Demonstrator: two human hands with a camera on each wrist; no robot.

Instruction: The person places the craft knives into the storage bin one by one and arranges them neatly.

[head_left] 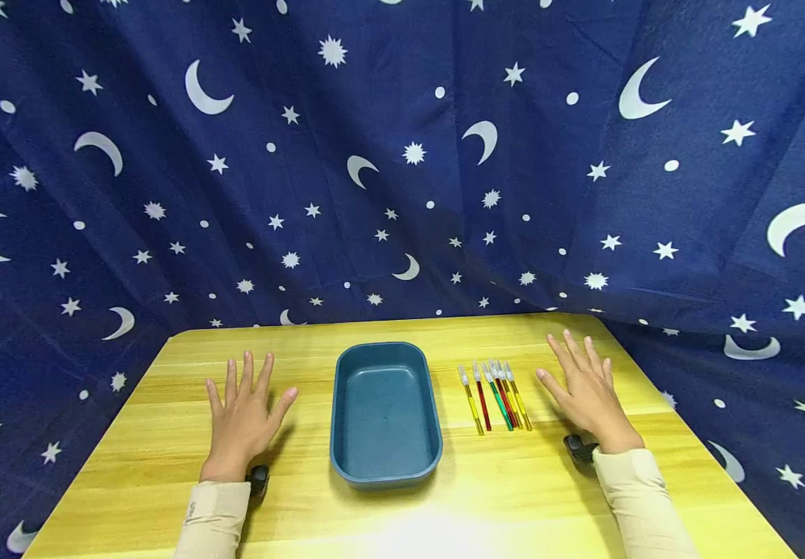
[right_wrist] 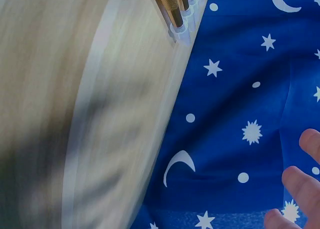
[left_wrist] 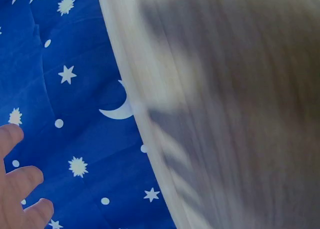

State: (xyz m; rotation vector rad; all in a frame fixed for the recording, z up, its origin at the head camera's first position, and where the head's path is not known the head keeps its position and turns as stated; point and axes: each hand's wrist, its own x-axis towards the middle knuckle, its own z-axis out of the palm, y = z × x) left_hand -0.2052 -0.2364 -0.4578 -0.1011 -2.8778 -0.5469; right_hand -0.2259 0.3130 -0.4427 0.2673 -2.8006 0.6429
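The left hand (head_left: 240, 419) and right hand (head_left: 587, 396) spread their fingers wide, holding nothing; whether they touch the desk (head_left: 290, 512) is hard to tell. A blue tray (head_left: 386, 415) sits between them, wood showing either side; slim clear-capped tools (head_left: 498, 400) lie between tray and right hand, inside the desk's far edge.

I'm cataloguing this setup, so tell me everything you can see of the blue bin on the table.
The blue bin is a dull teal-blue, rectangular container with rounded corners, plain walls and a slim rim; it looks like smooth plastic. It stands upright on the wood-grain table, open-topped and empty, its longer sides running front to back. It sits between the left hand and the slim capped tools. Only the table touches it.
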